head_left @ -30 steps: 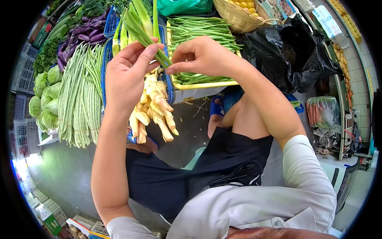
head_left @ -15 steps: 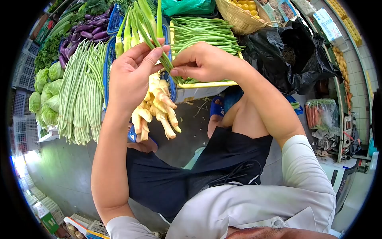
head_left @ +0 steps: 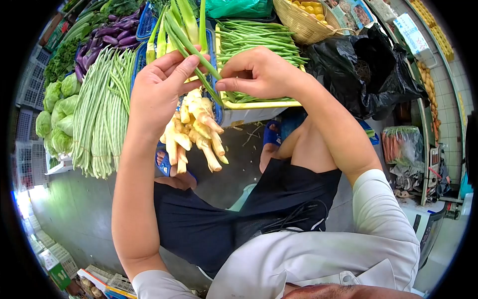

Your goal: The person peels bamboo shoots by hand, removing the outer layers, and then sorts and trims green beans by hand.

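Held out over the produce, my left hand (head_left: 162, 82) pinches a few long green stalks (head_left: 188, 47), which look like scallion leaves, between thumb and fingers. They slant down to the right. At their lower part, my right hand (head_left: 259, 74) has thumb and forefinger closed on a stalk. Just behind stand thick pale-green stalks (head_left: 188, 20) in a blue basket (head_left: 142, 52). Knobbly ginger (head_left: 199, 117) hangs at the front, below my left hand. Under my right hand lie green beans (head_left: 254, 37) in a yellow-rimmed tray (head_left: 269, 105).
To the left are long beans (head_left: 102, 109), purple eggplants (head_left: 107, 37) and round cabbages (head_left: 62, 122). A black plastic bag (head_left: 333, 65) gapes open at the right, near a wicker basket (head_left: 298, 22). My knees are spread below, and bagged carrots (head_left: 398, 142) sit at far right.
My left hand has shifted slightly up and left, and the stalks now show spread apart below it. My right hand has moved slightly up and right, still pinching.
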Demonstrator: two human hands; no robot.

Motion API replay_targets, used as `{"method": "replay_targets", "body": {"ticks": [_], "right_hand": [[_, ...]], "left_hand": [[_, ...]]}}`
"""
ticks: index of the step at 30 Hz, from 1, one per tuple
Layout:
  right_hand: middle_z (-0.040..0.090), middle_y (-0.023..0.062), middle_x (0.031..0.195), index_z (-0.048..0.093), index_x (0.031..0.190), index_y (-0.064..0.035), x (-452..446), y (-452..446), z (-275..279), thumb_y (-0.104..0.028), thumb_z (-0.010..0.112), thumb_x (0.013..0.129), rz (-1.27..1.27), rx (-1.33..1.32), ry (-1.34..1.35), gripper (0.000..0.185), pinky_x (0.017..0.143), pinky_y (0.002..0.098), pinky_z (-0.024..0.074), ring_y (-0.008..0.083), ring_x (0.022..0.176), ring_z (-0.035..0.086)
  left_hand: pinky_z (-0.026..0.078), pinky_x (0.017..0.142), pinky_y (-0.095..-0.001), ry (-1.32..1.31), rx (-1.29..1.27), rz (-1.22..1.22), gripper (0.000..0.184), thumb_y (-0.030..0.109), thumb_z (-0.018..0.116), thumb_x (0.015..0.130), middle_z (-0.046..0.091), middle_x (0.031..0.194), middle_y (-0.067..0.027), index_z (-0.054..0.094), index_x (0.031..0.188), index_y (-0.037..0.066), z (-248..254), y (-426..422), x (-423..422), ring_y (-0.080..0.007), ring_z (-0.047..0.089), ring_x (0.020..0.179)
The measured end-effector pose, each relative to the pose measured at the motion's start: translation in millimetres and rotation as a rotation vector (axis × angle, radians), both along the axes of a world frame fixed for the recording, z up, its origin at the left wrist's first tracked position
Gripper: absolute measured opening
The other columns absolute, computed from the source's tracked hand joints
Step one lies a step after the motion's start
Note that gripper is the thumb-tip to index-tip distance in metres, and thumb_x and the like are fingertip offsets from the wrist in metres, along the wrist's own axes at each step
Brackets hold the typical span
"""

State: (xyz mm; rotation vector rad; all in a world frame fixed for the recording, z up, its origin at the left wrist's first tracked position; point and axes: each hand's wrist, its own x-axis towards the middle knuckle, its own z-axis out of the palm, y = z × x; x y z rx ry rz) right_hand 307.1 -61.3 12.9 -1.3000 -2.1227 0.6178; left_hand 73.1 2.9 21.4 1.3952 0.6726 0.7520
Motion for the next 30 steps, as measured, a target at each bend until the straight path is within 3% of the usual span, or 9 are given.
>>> {"method": "replay_targets", "body": {"ticks": [13, 16, 18, 21, 24, 30], "right_hand": [[0.065, 0.0116, 0.073, 0.075, 0.096, -0.0015, 5, -2, -2, -0.034, 0.076, 0.096, 0.073, -0.051, -0.005, 0.032, 0.058, 0.0364, 0.0453, 0.0240, 0.062, 0.059], [0.063, 0.0066, 0.071, 0.075, 0.099, -0.0010, 5, -3, -2, -0.034, 0.075, 0.097, 0.062, -0.073, 0.007, 0.033, 0.058, 0.0335, 0.0439, 0.0182, 0.062, 0.058], [0.062, 0.0019, 0.065, 0.076, 0.097, 0.0001, 3, -4, -3, -0.036, 0.074, 0.097, 0.035, -0.260, 0.217, 0.036, 0.055, 0.0310, 0.0414, 0.0119, 0.059, 0.053], [0.060, -0.0025, 0.066, 0.076, 0.096, 0.0010, 2, -7, 7, -0.036, 0.073, 0.099, 0.040, -0.382, 0.312, 0.037, 0.053, 0.0266, 0.0366, 0.0065, 0.057, 0.046], [0.063, -0.0013, 0.067, 0.077, 0.096, 0.0010, 6, -6, 5, -0.031, 0.072, 0.100, 0.069, -0.603, 0.506, 0.033, 0.048, 0.0235, 0.0322, 0.0044, 0.052, 0.042], [0.071, 0.0036, 0.072, 0.077, 0.094, 0.0006, 10, -7, 7, -0.019, 0.069, 0.098, 0.143, -0.611, 0.619, 0.022, 0.043, 0.0211, 0.0321, 0.0027, 0.048, 0.046]], "left_hand": [[0.059, 0.093, -0.0328, -0.012, -0.019, -0.005, 0.034, 0.022, 0.063, 0.106, 0.074, 0.121, -0.0146, 0.065, 0.129, -0.003, -3, -1, 3, -0.0193, 0.072, 0.108], [0.060, 0.092, -0.0329, -0.045, -0.047, -0.004, 0.031, 0.021, 0.063, 0.105, 0.074, 0.117, -0.0132, 0.066, 0.125, -0.002, -1, -1, 3, -0.0186, 0.072, 0.106], [0.060, 0.092, -0.0328, -0.072, -0.067, -0.004, 0.029, 0.020, 0.063, 0.105, 0.075, 0.114, -0.0118, 0.068, 0.122, -0.002, -1, 1, 3, -0.0176, 0.072, 0.105], [0.060, 0.093, -0.0346, -0.105, -0.151, 0.015, 0.029, 0.019, 0.063, 0.105, 0.074, 0.114, -0.0122, 0.067, 0.123, -0.003, -3, 5, 1, -0.0191, 0.073, 0.104], [0.060, 0.095, -0.0354, -0.181, -0.235, 0.014, 0.029, 0.018, 0.062, 0.106, 0.074, 0.115, -0.0133, 0.067, 0.123, -0.004, -7, 13, -4, -0.0206, 0.073, 0.104], [0.059, 0.098, -0.0363, -0.242, -0.329, 0.059, 0.031, 0.017, 0.061, 0.106, 0.073, 0.118, -0.0153, 0.063, 0.126, -0.006, -6, 19, -9, -0.0231, 0.073, 0.107]]}}
